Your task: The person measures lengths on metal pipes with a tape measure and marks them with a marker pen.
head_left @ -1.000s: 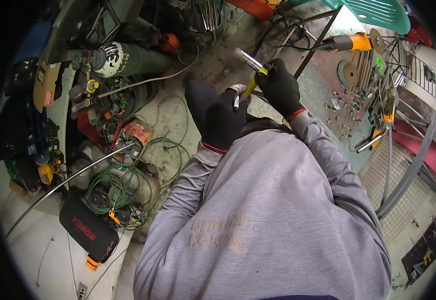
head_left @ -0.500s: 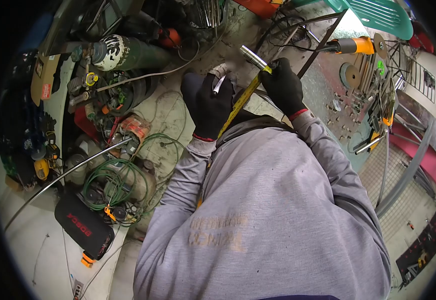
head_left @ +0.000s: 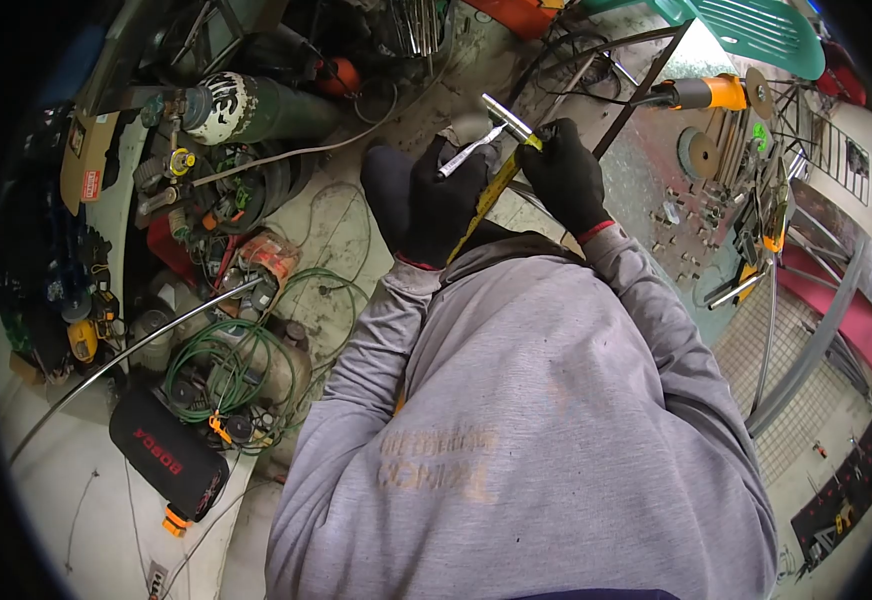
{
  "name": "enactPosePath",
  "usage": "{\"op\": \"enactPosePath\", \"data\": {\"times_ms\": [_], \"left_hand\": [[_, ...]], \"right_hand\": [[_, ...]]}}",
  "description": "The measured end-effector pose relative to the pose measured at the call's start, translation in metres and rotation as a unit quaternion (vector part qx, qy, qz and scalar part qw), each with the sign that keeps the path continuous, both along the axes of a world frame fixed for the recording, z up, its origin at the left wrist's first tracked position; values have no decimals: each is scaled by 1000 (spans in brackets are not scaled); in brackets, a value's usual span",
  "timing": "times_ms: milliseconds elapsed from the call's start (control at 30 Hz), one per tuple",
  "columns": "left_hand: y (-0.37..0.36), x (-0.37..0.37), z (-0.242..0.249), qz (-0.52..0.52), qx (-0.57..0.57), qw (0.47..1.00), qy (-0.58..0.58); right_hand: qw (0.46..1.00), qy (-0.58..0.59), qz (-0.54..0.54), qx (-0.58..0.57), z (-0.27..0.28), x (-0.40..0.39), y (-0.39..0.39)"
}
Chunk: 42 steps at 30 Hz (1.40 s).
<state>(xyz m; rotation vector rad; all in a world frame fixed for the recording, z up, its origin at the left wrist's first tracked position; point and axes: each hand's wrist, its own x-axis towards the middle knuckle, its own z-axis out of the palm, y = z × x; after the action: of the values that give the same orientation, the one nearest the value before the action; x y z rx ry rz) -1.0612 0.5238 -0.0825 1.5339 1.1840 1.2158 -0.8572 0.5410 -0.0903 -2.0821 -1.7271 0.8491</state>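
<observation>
Both hands wear black gloves with red cuffs. My left hand (head_left: 441,200) is closed round a slim silver-white pen-like marker (head_left: 468,154), whose far end reaches the side of a short shiny metal tube (head_left: 507,116). My right hand (head_left: 568,172) is closed on the near end of that tube, with the yellow tape measure blade (head_left: 494,196) pinched along it. The blade slants down between my hands toward my waist, where its lower end is hidden.
On the right, a metal worktop (head_left: 656,185) carries an orange angle grinder (head_left: 711,92), an abrasive disc (head_left: 698,152) and scattered metal bits. At left lie a gas cylinder (head_left: 266,108), a coiled green hose (head_left: 221,365) and a black case (head_left: 168,452). A green plastic chair (head_left: 756,35) stands at top right.
My left hand has moved slightly right, bringing the marker up to the metal tube. My right hand, tube and tape blade have stayed almost in place.
</observation>
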Motion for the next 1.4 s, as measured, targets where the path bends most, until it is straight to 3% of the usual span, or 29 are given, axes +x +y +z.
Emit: {"op": "enactPosePath", "data": {"times_ms": [33,133,267,300,333,367,400,433,467,533,667,767,833,967,1133,1400], "left_hand": [[0,1,7,13,-59,997,-56],[1,0,30,86,-135,985,-66],[-2,2,16,90,-148,965,-196],[-1,-7,9,83,10,995,60],[2,-11,11,68,167,933,312],[0,-6,14,69,168,933,312],[-3,2,18,111,-32,991,61],[-6,6,23,141,-227,943,-196],[-9,3,21,144,-227,943,-196],[-17,-4,15,85,-260,959,-69],[-27,-7,4,-14,-384,921,-69],[-29,-1,-9,29,-373,915,-153],[-29,-5,-10,9,-286,957,-44],[-30,-3,-19,13,-269,960,-78],[-28,-5,-15,1,-218,976,-2],[-30,-5,-9,12,-205,978,18]], "right_hand": [[1000,0,-2,-6,2,0,1],[1000,3,2,12,0,-1,-1],[1000,-11,5,22,-2,-1,0],[1000,-11,5,22,-1,-1,0],[1000,-9,2,9,-1,-1,0],[1000,-8,-1,-3,0,0,1],[1000,-8,0,-2,0,-1,1],[1000,-11,-2,4,0,-1,1],[1000,-14,-3,10,-1,-2,0],[1000,-13,-3,9,-1,-2,0],[999,-21,-9,25,-3,-4,0],[1000,-24,-7,15,-5,-2,0],[999,-26,-9,22,-6,-2,-1],[999,-19,-3,40,-9,-1,-1],[999,-14,-11,29,-10,-1,0],[1000,-8,-7,24,-6,0,0]]}}
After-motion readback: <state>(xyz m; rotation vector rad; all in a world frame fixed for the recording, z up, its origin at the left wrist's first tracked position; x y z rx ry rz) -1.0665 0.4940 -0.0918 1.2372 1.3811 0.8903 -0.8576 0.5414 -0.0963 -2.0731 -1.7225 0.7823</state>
